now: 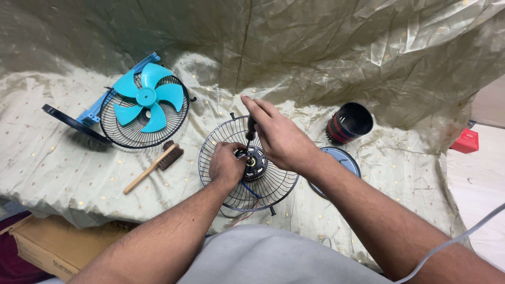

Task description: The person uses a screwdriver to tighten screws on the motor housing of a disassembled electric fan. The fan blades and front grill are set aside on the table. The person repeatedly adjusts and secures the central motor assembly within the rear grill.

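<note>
A round black wire fan grille (279,185) lies flat on the gold cloth in front of me, with a dark motor hub (256,163) at its centre. My left hand (226,165) grips the hub's left side. My right hand (279,137) is closed around a screwdriver (250,131), held upright with its tip down at the hub. Blue and red wires (251,190) run out from under the hub toward me.
A second grille with a turquoise fan blade (146,99) and blue frame lies at the left. A wooden brush (152,167) sits beside it. A black-and-red cylinder (349,123) and a round grey disc (344,159) lie right. A cardboard box (47,247) is lower left.
</note>
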